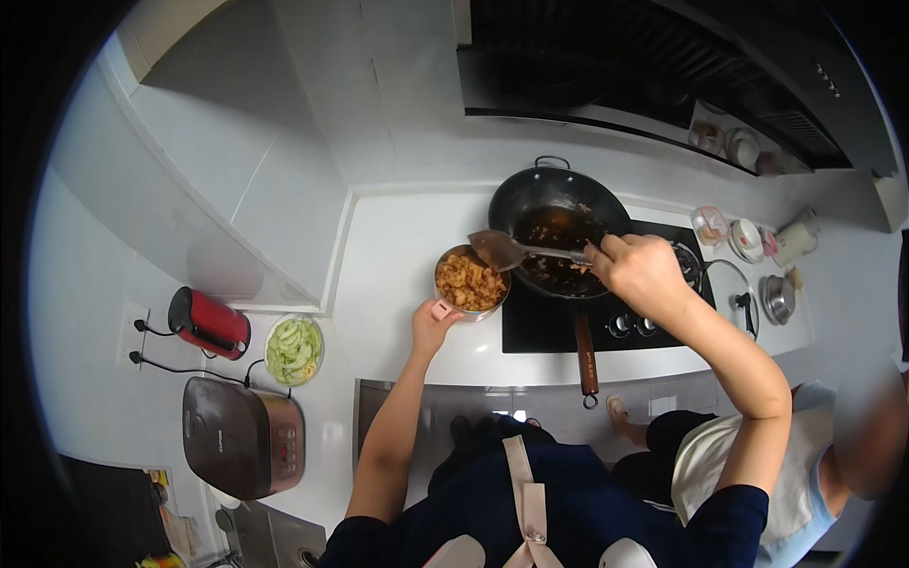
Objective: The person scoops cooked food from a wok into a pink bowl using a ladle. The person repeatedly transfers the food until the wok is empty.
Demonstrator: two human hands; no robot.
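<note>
My left hand (432,328) grips the pink handle of a round metal pot (480,315), which stands on the white counter left of the hob. Browned chunks of food (465,282) fill it. In my right hand (639,268) is the handle of a metal spatula (495,250), whose blade is tilted over the pot's upper right rim. Beneath the spatula's handle, a black wok (511,192) rests on the gas hob (525,330). Dark liquid with small food bits (557,226) lies in the wok, and its wooden handle (585,351) points towards me.
At left are a plate of sliced green vegetable (293,351), a red electric kettle (209,323) and a rice cooker (238,437). A glass lid (728,302), metal bowls (777,299) and jars are right of the hob. Another person (753,454) stands close on my right.
</note>
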